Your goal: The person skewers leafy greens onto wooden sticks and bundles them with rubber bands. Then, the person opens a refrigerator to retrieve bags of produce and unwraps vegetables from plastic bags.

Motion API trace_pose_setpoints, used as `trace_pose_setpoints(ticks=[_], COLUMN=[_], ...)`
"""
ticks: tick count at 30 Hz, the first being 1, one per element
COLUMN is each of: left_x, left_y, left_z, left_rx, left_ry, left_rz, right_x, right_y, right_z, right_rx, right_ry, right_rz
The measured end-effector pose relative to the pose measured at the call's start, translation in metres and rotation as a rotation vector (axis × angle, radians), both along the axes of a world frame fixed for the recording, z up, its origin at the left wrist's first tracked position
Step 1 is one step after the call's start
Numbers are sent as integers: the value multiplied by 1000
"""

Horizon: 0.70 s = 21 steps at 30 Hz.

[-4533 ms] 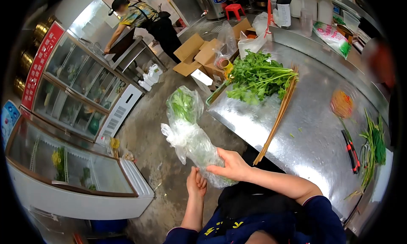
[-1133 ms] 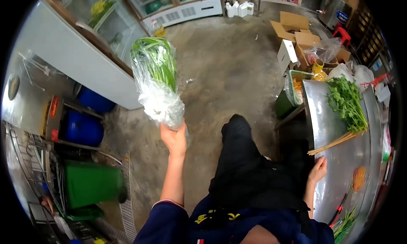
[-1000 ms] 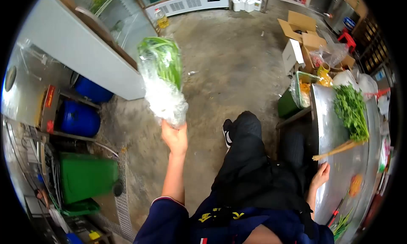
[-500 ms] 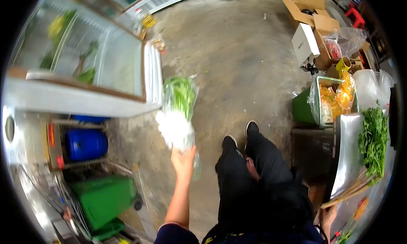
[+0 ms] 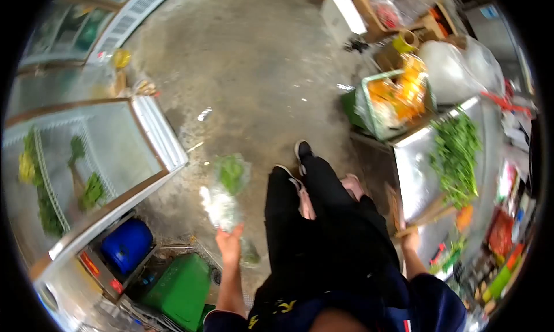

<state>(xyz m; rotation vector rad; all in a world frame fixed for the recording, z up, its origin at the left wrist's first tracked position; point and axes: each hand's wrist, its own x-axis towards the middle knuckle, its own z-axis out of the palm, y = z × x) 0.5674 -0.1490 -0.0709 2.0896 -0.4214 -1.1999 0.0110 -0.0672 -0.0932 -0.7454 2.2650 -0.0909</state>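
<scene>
My left hand is closed on a clear plastic bag of leafy greens, held out low over the floor. The bag's white lower part is blurred, with loose plastic hanging beside my wrist. To the right, my right hand is closed around the pale stem ends of a long bunch of leafy greens. That bunch extends away over the steel counter; some of my right fingers are hidden.
A glass-door fridge with vegetables inside stands at the left, above a blue barrel and a green bin. At the right are a green crate of orange bags, a white box and cartons.
My view has turned and shifted, so the fridge sits lower left and the counter shows more. Both hands keep hold of their greens; the left hand's bag appears lower and nearer the fridge side.
</scene>
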Motion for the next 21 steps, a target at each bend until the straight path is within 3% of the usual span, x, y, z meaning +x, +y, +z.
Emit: trace_pose_setpoints(ticks=[1, 2, 3, 5, 6, 8, 11, 12, 14, 15, 21], left_x=[0, -3, -1, 1, -1, 1, 3, 5, -3, -12, -7], left_y=[-14, -27, -29, -21, -21, -26, -20, -19, -18, -26, -39], left_z=[25, 49, 63, 91, 101, 107, 115, 117, 126, 133, 130], left_rx=[5, 20, 32, 85, 103, 79, 77, 98, 111, 101, 97], left_ry=[7, 13, 5, -23, -37, -38, 11, 27, 39, 31, -50], left_rz=[-24, -35, -40, 4, 53, 112, 148, 174, 247, 288, 225], right_x=[-20, -39, -41, -33, -29, -25, -16, -12, -31, -25, 2], right_y=[12, 31, 40, 31, 25, 20, 29, 21, 32, 25, -27], right_z=[-19, -32, -43, -41, -48, -37, -27, -3, -13, -14, -4], right_rx=[-24, 58, 12, 147, 233, 241, 244, 295, 744, 786, 625], right_ry=[-37, 285, 307, 370, 470, 391, 412, 231, -8, -156, -156], right_rz=[-28, 589, 358, 483, 426, 453, 219, 283, 265, 137, 227])
